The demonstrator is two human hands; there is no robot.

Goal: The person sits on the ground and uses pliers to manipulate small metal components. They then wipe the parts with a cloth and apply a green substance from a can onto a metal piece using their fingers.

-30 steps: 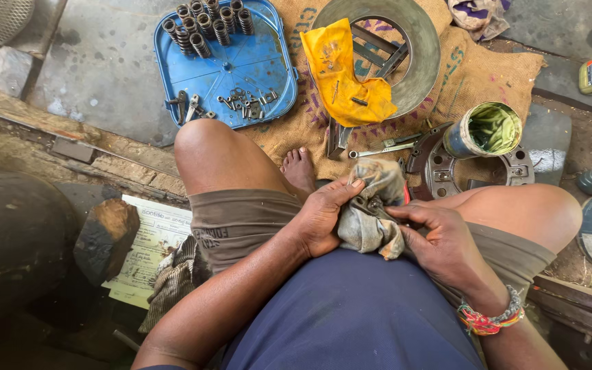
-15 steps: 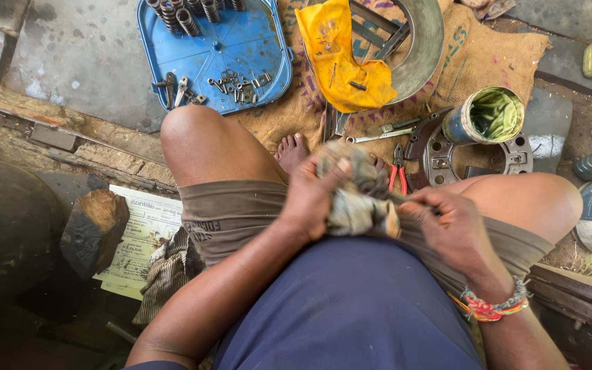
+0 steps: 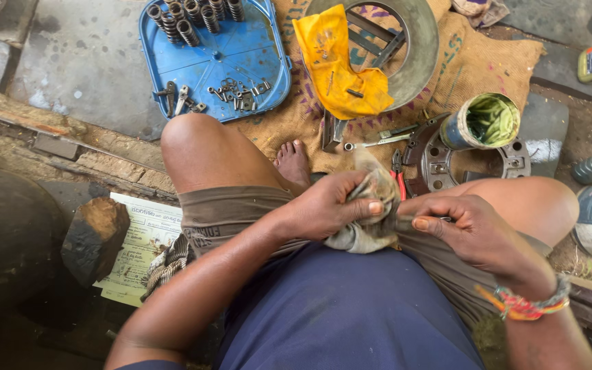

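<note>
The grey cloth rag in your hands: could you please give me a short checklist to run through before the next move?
1. Both hands on the grey cloth rag: ok; left hand grips it, right hand pinches beside it.
2. Part inside the rag identifiable: cannot tell; the cloth hides it.
3. Blue plastic tray holding coil springs and small metal pieces: ok, flat on the ground.
4. Open tin of green grease upright: not ok; it lies tilted on the round metal housing.
5. Red-handled pliers close by: ok, just beyond the rag.
</note>
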